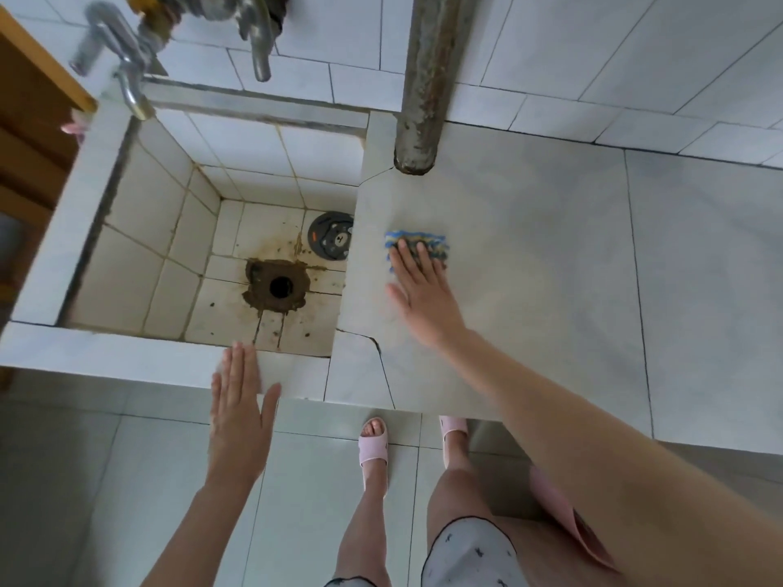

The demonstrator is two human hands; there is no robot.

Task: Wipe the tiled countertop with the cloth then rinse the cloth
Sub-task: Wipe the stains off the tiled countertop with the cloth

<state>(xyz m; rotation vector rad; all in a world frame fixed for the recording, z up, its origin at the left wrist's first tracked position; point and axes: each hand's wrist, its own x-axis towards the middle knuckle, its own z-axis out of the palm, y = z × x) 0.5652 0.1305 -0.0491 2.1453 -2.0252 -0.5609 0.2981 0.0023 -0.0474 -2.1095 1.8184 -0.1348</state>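
- Item: cloth (428, 238), striped blue and yellow. Lies flat on the countertop (529, 269), near its left edge, just right of the sink (169, 230).
- Item: right hand (417, 286). Presses down on the cloth with straight, spread fingers; grips nothing, pinches nothing. Covers the near part of the cloth and leaves the far stripes showing.
- Item: left hand (239, 400). Hangs over the near rim of the sink, fingers straight and close together, holding nothing. Cannot tell whether it touches the rim.
- Item: taps (258, 48). Stand at the far side, above the sink. No water seen running.
- Item: pipe (423, 78). Meets the countertop at its far left corner.
- Step in hand, by judgement: wiping the countertop; rinsing not yet begun.
- Progress, by judgement: cannot tell how much of the surface is done; wide area to the right well apart from the cloth.
- Next move, by judgement: calls for steady flat pressure and long strokes to the right and near side, skirting the pipe base; after that, gathering the cloth in the fingers and carrying it left under a tap.
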